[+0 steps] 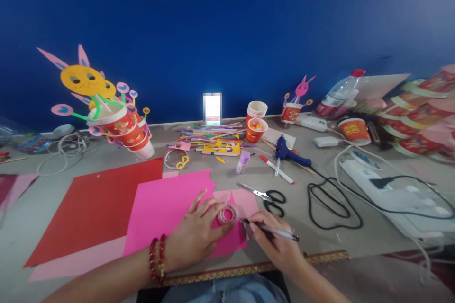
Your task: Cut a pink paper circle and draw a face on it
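Note:
On the bright pink paper lies a small clear tape roll. My left hand, with red bead bracelets at its wrist, holds the roll down between thumb and fingers near the paper's right edge. A black-and-grey pen is gripped in my right hand, its tip close to the right side of the roll. Scissors with black handles lie just beyond my right hand, blades pointing left. Pale pink paper shows under the bright pink sheet.
Red paper lies at left. Bunny-faced cup figures stand behind it. Further back are coloured sticks, a glue stick, stacked paper cups and a blue glue gun. Its black cable and a power strip occupy the right.

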A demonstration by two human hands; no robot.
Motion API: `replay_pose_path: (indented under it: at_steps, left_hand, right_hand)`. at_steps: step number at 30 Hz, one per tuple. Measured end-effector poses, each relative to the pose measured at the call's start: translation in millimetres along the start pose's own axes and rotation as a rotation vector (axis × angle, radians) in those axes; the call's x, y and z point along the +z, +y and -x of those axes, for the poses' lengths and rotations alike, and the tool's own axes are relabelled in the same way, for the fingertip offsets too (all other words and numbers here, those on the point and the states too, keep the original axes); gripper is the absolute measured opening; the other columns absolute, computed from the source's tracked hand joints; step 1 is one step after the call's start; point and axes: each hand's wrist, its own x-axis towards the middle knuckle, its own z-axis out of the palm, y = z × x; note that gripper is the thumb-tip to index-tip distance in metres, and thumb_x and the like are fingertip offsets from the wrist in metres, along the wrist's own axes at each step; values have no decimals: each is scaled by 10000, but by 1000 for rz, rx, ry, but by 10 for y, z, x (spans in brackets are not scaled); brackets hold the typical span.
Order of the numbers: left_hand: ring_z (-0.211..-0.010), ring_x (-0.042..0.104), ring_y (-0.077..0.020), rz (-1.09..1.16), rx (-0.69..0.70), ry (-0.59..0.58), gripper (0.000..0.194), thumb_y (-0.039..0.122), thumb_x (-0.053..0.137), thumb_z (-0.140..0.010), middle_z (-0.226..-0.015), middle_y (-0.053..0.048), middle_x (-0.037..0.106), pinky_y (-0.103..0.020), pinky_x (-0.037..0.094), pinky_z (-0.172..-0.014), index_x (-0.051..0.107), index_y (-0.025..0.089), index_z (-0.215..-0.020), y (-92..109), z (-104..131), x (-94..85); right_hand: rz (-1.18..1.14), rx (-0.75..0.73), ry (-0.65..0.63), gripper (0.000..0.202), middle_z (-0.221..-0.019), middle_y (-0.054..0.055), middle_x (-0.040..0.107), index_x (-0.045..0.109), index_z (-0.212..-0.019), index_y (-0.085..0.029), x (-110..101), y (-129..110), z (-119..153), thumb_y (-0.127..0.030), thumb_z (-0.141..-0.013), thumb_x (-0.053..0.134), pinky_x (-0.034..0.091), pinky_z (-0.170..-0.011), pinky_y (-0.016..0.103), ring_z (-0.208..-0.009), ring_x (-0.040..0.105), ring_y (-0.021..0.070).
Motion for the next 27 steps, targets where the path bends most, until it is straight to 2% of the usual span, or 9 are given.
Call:
replay_pose_path:
  at_steps: [5,13,18,27]
  left_hand:
    - [-1213,443,-263,39,-21,55,485,143,551,-890,-1326,-57,501,-664,176,-1106,508,377,-1313,-55,-16,22]
    - [-1223,435,-260,103,-13,44,495,154,512,-925,-1332,-56,503,-659,182,-1103,469,391,-1358,-83,-15,-8]
    - [-1236,424,-268,129,-10,18,526,159,502,-921,-1357,-61,482,-653,188,-1099,433,385,-1391,-86,-11,-19]
    - [-1237,407,-282,131,-13,-28,666,107,538,-836,-1384,-60,449,-645,203,-1093,394,400,-1417,-96,-6,-19]
  right_hand:
    - [-12,-114,-59,112,-669,-10,601,561,-930,-221,94,-83,13,-146,-902,482,398,-593,244,-593,556,141]
    - [-11,-123,-124,114,-720,14,620,562,-920,-222,255,-102,-7,-136,-903,490,397,-605,253,-647,563,154]
    - [-16,-107,-168,117,-752,23,627,563,-947,-220,241,-65,10,-139,-912,487,404,-630,261,-677,574,159]
    - [-34,-72,-122,107,-694,10,623,581,-889,-210,72,-10,-17,-172,-917,485,410,-604,249,-629,568,150]
